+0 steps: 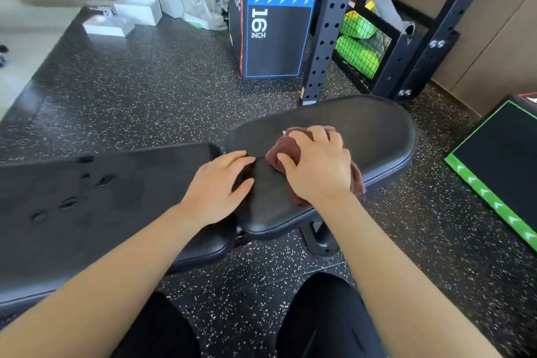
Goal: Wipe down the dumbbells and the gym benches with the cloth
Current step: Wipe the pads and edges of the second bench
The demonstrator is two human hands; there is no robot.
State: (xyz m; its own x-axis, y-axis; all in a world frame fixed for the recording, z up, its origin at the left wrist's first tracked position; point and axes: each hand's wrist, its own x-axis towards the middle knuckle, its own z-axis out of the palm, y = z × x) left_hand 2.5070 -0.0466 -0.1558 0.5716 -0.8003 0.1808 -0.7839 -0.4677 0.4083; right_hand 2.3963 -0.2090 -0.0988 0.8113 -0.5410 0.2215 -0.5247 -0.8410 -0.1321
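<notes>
- Our right hand [316, 166] curls over the bunched brown cloth [283, 151], pressing it onto the bench seat pad [372, 131].
- Our left hand [218, 183] rests flat, fingers straight, on the pad's left end.

A black plyo box [273, 38] stands beside the rack upright [328, 23] — white boxes [136, 9] farther left.

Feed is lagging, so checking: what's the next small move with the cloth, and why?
Probably slide the right hand and brown cloth toward the far end of the seat pad: the cloth is bunched mid-pad, that end is bare, and the left hand rests on the near end.
</notes>
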